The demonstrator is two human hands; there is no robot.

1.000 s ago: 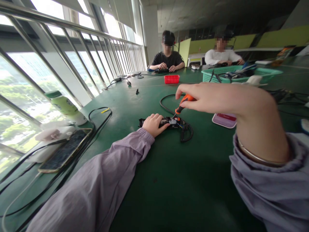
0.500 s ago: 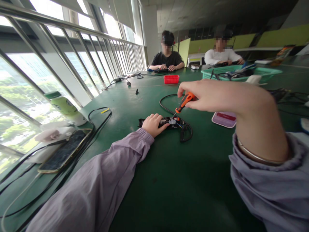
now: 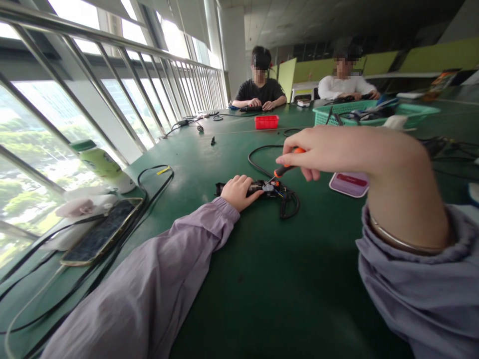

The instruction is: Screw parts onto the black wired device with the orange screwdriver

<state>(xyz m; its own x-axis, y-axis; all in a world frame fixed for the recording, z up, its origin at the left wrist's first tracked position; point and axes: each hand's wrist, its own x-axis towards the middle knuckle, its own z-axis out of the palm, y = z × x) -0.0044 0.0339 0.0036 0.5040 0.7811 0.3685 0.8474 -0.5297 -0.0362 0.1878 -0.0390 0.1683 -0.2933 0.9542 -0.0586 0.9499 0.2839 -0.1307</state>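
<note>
Nearest: gathered mauve sleeves frame a smooth green tabletop [image 3: 239, 299], with room between the forearms running up to the workpiece. Black flat cords and a gold-edged smartphone [image 3: 103, 232] with a glossy dark screen take up the left side.

Mid-table: an opened black cylindrical device [image 3: 269, 189] lies lengthwise across the view, a grey block, orange bits and fine wires exposed at its right end. Left hand [image 3: 237, 193] is clamped over its left part, fingers across the top, thumb on the near side. Right hand [image 3: 324, 148], wrist bent and raised off the surface, is closed around the orange-and-black handle of a screwdriver [image 3: 284, 170]; the thin shaft slants down-left to the exposed end. Tip contact too small to confirm.

A black cable loop curls just right of the device; a purple pale-rimmed pad [image 3: 350, 184], rounded at the corners, is below the right hand.

Left table edge runs close to a tubular metal railing; a green-capped bottle [image 3: 100, 162] stands near that edge.

Farther: small red plastic basket [image 3: 267, 122], then a perforated teal basket [image 3: 424, 113] filled with dark parts to the right. Two co-workers sit at the far side, hands on dark objects.
</note>
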